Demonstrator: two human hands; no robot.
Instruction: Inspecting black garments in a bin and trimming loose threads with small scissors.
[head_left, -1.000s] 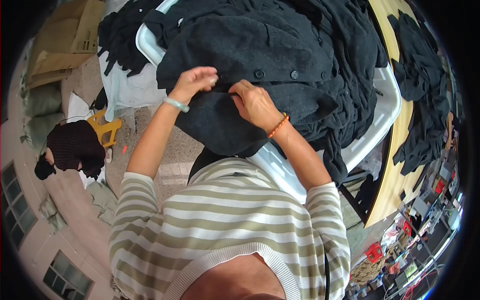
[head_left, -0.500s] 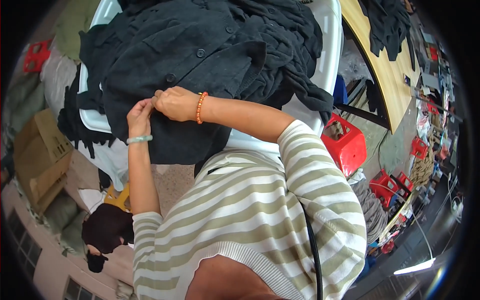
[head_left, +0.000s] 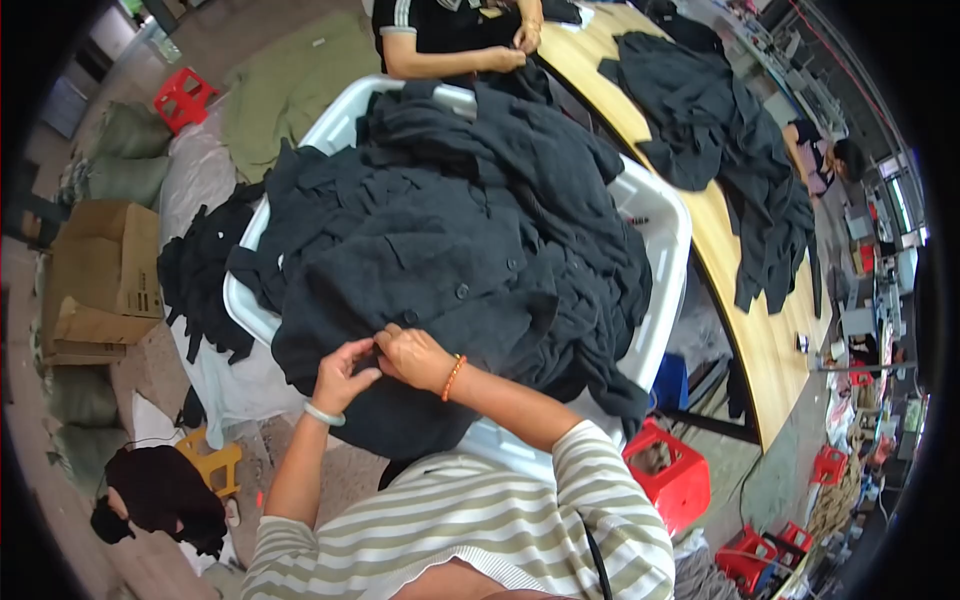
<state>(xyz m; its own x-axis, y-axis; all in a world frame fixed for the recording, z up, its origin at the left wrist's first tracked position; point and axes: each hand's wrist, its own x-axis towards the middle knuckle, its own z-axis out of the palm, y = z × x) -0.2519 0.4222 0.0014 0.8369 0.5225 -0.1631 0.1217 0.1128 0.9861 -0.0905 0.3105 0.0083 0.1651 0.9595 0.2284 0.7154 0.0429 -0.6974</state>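
A black knit cardigan with a row of dark buttons lies spread over a heap of black garments. The heap fills a white plastic tub, and the cardigan's near part hangs over the tub's front edge. My right hand, with an orange bead bracelet, is closed on the cardigan close below a button. My left hand, wearing a pale bangle, is just left of it, its thumb apart from its fingers and its fingertips close to the right hand's. The pinched spot itself is hidden.
Across the tub, a co-worker's hands handle dark cloth. A wooden table with black garments stands at the right. Red stools stand near me. At left are a cardboard box, a yellow stool and a bent-over person.
My view has tilted up, bringing the co-worker and more of the tub into sight. My left thumb has moved apart from its fingers; my right hand stays closed at the cardigan.
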